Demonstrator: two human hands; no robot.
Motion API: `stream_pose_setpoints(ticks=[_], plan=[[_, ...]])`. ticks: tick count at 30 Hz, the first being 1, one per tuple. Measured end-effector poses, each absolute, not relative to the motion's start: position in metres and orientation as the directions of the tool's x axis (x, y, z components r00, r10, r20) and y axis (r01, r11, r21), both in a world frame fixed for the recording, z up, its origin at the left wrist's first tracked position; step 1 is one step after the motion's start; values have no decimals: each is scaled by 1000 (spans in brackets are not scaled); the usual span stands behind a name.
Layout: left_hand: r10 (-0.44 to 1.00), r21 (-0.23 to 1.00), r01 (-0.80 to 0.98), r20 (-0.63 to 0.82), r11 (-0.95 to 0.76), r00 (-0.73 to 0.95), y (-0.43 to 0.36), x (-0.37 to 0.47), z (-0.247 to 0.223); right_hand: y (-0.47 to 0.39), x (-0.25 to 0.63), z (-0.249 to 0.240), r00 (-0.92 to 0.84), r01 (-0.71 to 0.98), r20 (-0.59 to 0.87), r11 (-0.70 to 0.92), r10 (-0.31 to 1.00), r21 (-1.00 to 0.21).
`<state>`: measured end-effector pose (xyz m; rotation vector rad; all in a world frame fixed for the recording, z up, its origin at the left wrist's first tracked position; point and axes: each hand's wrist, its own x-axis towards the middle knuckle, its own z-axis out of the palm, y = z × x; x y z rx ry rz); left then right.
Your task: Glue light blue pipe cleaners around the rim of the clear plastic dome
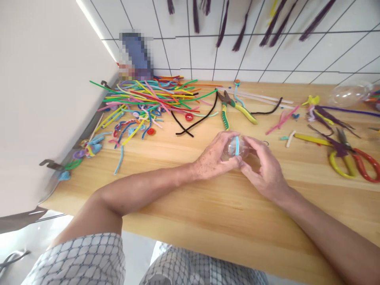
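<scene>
Two hands, left hand [212, 158], right hand [263, 168], cupping clear ball [234, 148], blue strip inside

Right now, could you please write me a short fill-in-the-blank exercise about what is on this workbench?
1. Both hands, the left hand and the right hand, hold a clear ball with a light ____ strip on it.
2. The pliers have green and ____ handles.
3. The scissors lie on the person's ____ side.

Missing words: blue; yellow; right
</scene>
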<state>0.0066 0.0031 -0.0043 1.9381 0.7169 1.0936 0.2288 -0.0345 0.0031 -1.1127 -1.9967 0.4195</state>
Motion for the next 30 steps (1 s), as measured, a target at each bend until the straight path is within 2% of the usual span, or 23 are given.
stream_pose_setpoints(ticks=[12, 30], plan=[[758, 824, 106, 451, -557, 471, 6, 7, -4, -33, 227, -4, -277, 565, 523, 577, 806, -590], [802, 862, 136, 382, -488, 459, 6, 10, -5, -33, 228, -1, -297, 584, 525, 587, 798, -561]])
